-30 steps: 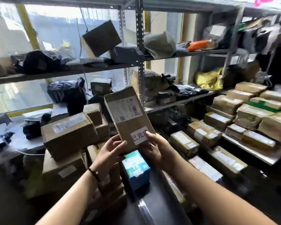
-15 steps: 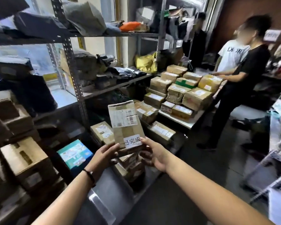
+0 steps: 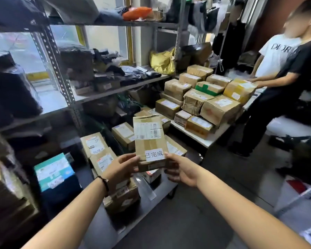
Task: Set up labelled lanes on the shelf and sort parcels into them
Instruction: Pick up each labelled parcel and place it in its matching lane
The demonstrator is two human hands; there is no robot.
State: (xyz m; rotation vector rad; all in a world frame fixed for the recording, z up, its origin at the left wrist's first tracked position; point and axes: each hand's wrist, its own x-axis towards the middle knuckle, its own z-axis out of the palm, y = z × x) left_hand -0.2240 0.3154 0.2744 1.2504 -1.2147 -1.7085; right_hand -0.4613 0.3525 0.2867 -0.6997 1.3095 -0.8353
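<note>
I hold a flat brown cardboard parcel (image 3: 150, 141) upright in front of me. It carries a shipping label near its top and a white sticker with Chinese characters (image 3: 154, 155) near its bottom. My left hand (image 3: 121, 168) grips its lower left edge. My right hand (image 3: 180, 170) grips its lower right edge, thumb beside the sticker. Below and behind the parcel, several taped boxes (image 3: 97, 146) lie on the bottom shelf of a grey metal rack (image 3: 56, 56).
A low white table (image 3: 207, 143) at centre right holds a stack of several brown parcels (image 3: 214, 106). Two persons (image 3: 287, 72) stand at its right end, handling a yellow box (image 3: 240, 89). A teal box (image 3: 52, 170) sits lower left. Dark floor lies ahead.
My view has swung right, away from the window shelves, bringing the parcel table and two persons into view. The parcel stays in both hands, now upright rather than tilted.
</note>
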